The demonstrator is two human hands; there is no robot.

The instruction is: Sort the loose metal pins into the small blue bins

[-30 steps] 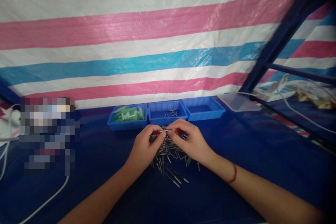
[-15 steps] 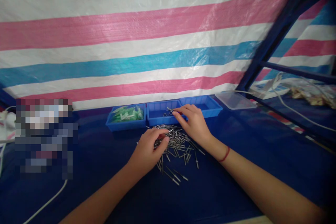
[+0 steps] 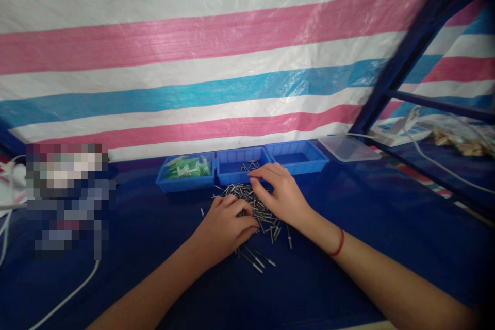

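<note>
Silver blind rivets with long thin stems lie in a loose pile (image 3: 266, 212) on the dark blue tabletop. My left hand (image 3: 228, 221) rests low on the near left of this pile, its fingers curled in among the rivets; whatever they grip is hidden. Above the pile's far right side is my right hand (image 3: 284, 193), palm down, thumb and forefinger slightly apart with no rivet visible between them. Just beyond its fingertips stands the middle blue bin (image 3: 232, 167), where a few rivets (image 3: 249, 165) lie at the right.
To the left, a blue bin (image 3: 185, 184) holds green-and-clear plastic packets (image 3: 189, 166). Another blue bin (image 3: 297, 157) adjoins on the right, beside a clear plastic lid (image 3: 349, 148). A white cable (image 3: 73, 291) crosses the left side; a blue metal frame (image 3: 402, 56) rises at right.
My right hand has let go of a rivet over the middle bin and drawn back toward the pile. My left hand has moved slightly right and down, its fingers curling more.
</note>
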